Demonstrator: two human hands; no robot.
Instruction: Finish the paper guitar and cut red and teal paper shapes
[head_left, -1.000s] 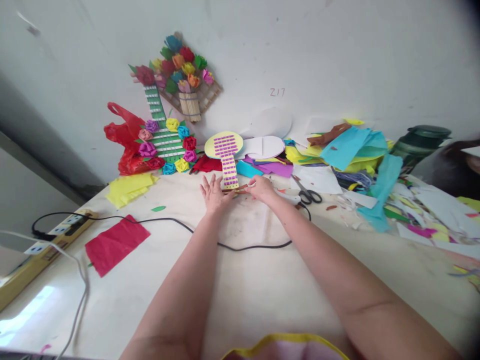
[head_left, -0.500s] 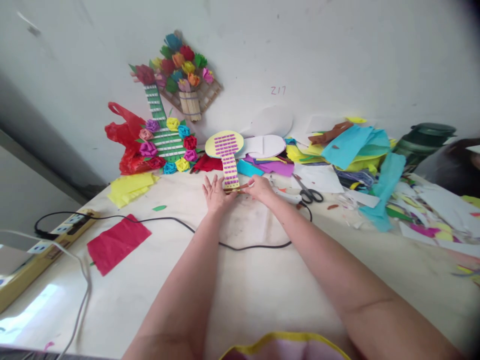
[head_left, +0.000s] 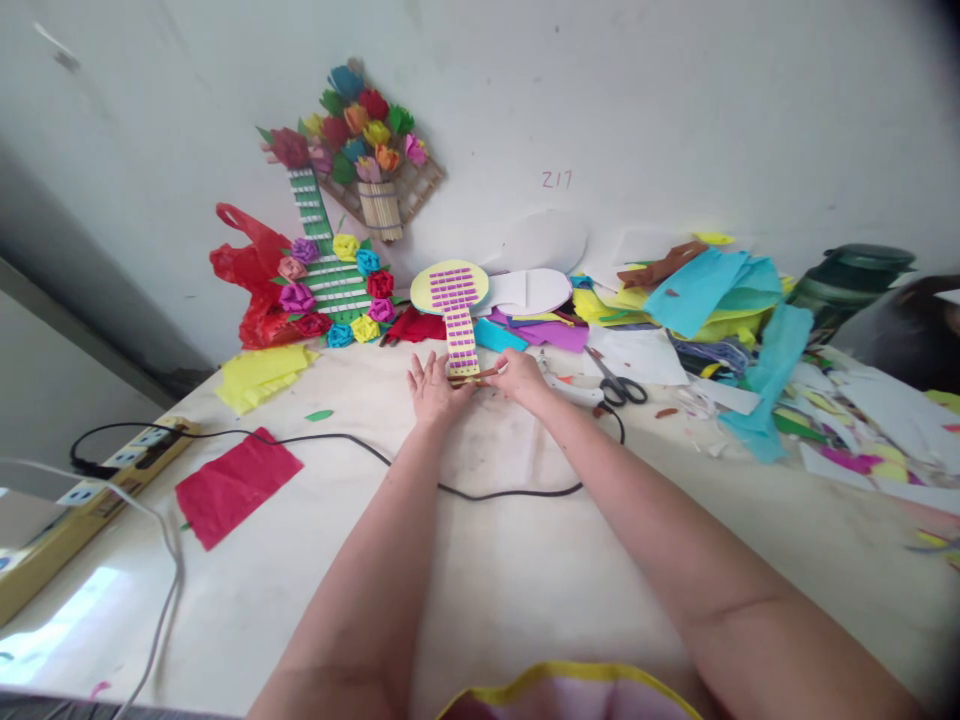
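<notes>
A yellow paper guitar shape (head_left: pixel 455 300) with rows of purple strips lies at the far side of the table, its neck pointing towards me. My left hand (head_left: pixel 433 388) lies flat beside the lower end of the neck, fingers stretched out. My right hand (head_left: pixel 519 375) is closed in a pinch on a thin brown strip (head_left: pixel 474 377) that runs under the end of the neck.
A black cable (head_left: pixel 495 493) crosses the table in front of my hands. Black scissors (head_left: pixel 619 387) lie right of my right hand. Loose coloured paper (head_left: pixel 712 300) is heaped at the right, red paper (head_left: pixel 234 484) and a power strip (head_left: pixel 112 462) at the left. Paper-flower crafts (head_left: pixel 337 290) lean on the wall.
Both hands stay at the end of the guitar neck. The view has shifted very slightly.
</notes>
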